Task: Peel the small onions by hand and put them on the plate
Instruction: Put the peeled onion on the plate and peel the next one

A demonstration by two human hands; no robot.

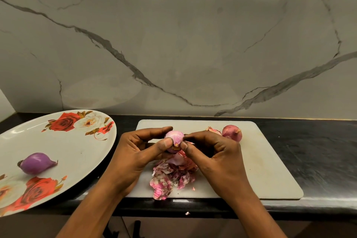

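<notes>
My left hand (135,152) holds a small pale pink onion (174,137) above the white cutting board (266,162), thumb and fingers curled round it. My right hand (212,154) pinches at the onion's root end with thumb and forefinger. A peeled purple onion (35,163) lies on the large white plate (81,152) with red roses, at the left. An unpeeled reddish onion (231,133) sits on the board behind my right hand.
A heap of pink onion skins (170,177) lies on the board under my hands, and a loose skin (213,130) sits beside the unpeeled onion. The black counter (318,150) runs along a marble wall. A skin scrap (187,213) lies on the counter's front edge.
</notes>
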